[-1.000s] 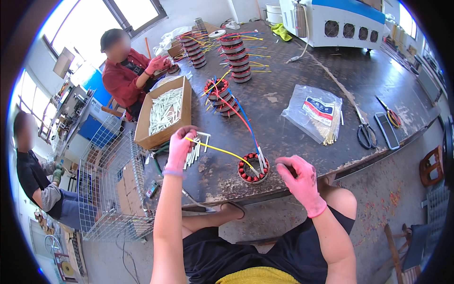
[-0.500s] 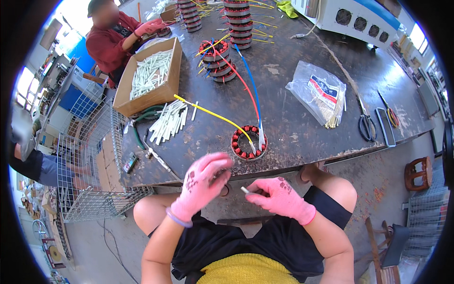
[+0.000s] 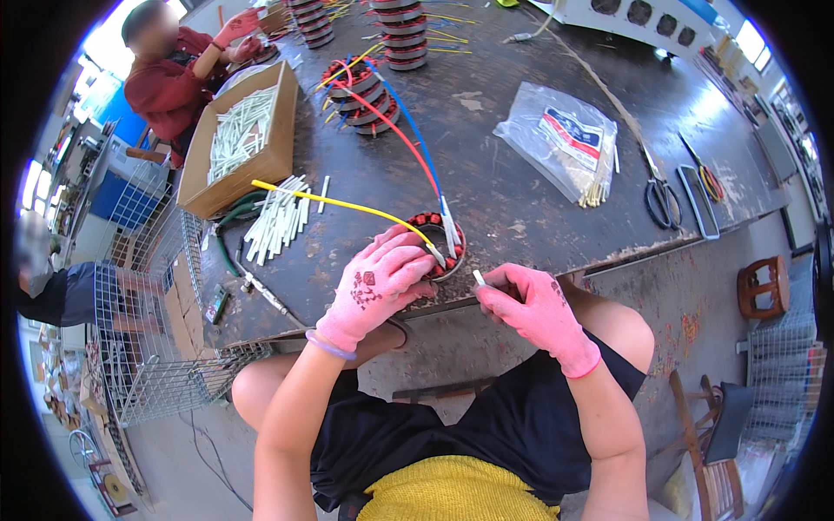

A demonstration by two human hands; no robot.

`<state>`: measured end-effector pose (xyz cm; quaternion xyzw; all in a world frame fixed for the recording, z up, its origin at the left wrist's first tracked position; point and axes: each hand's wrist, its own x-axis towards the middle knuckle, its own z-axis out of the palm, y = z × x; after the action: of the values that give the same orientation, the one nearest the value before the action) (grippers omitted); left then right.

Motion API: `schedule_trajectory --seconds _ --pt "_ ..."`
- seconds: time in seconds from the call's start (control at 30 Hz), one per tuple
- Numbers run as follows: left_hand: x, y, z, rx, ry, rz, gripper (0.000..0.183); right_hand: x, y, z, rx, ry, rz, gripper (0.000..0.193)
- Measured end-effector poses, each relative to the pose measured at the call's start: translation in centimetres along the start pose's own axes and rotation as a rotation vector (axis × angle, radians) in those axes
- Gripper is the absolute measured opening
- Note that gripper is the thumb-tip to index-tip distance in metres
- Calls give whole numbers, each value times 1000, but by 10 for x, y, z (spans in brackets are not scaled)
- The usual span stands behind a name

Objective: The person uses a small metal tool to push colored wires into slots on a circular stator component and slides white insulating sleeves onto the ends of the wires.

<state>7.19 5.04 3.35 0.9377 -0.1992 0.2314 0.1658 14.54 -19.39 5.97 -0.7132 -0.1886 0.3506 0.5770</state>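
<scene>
A ring-shaped motor stator (image 3: 458, 260) with red coils lies near the table's front edge. Yellow, red and blue sleeved leads rise from it, with white sleeves at their lower ends. My left hand (image 3: 376, 284), in a pink glove, grips the stator's left side, its fingertips by the foot of the yellow lead (image 3: 366, 210). To the right, just off the table edge, my gloved right hand (image 3: 540, 314) pinches a short white tube (image 3: 479, 278) between thumb and forefinger. The tube's tip sticks out toward the stator, apart from it. My left fingers hide part of the ring.
Loose white tubes (image 3: 278, 219) lie beside a cardboard box (image 3: 280, 139) of more tubes. Behind stand stacked stators (image 3: 362, 100). A plastic bag (image 3: 539, 130), scissors (image 3: 662, 205) and a torch-like tool (image 3: 271, 297) rest on the table. A co-worker (image 3: 169, 87) sits at the far left.
My left hand has come forward onto the stator and taken hold of it. My right hand has moved forward and right with the white tube. The view has shifted a little.
</scene>
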Motion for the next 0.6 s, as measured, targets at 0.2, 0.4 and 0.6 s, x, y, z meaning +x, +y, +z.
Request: schedule_trajectory --seconds 0.2,0.4,0.6 --pt "1 9 8 52 28 -33 42 -5 0 -6 -10 21 -33 22" --pt "-2 14 13 69 32 -82 43 -4 5 -5 -13 8 -10 23" --pt "-3 12 15 47 43 -87 42 -1 12 3 -34 -64 23 23"
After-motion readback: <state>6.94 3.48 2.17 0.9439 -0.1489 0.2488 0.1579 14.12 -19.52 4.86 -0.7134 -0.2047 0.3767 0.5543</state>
